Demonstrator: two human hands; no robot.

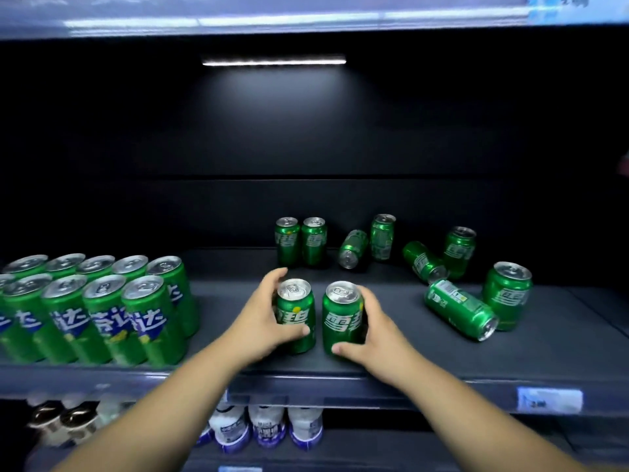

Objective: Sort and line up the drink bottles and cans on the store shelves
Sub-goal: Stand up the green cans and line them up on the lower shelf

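Two green cans stand upright side by side near the front of the dark shelf (425, 362). My left hand (262, 321) wraps the left can (295, 311); my right hand (371, 335) wraps the right can (342, 318). Behind them two more green cans (301, 240) stand together at the back. To the right, several green cans are scattered: some upright (507, 294), some lying on their sides (459, 310). On the left, tall green cans with blue labels (102, 311) stand in neat rows.
A lit strip lamp (274, 60) hangs under the shelf above. A price tag (549, 400) is fixed to the shelf's front edge. On the shelf below stand white bottles with purple labels (265, 429) and dark-capped bottles (58, 420).
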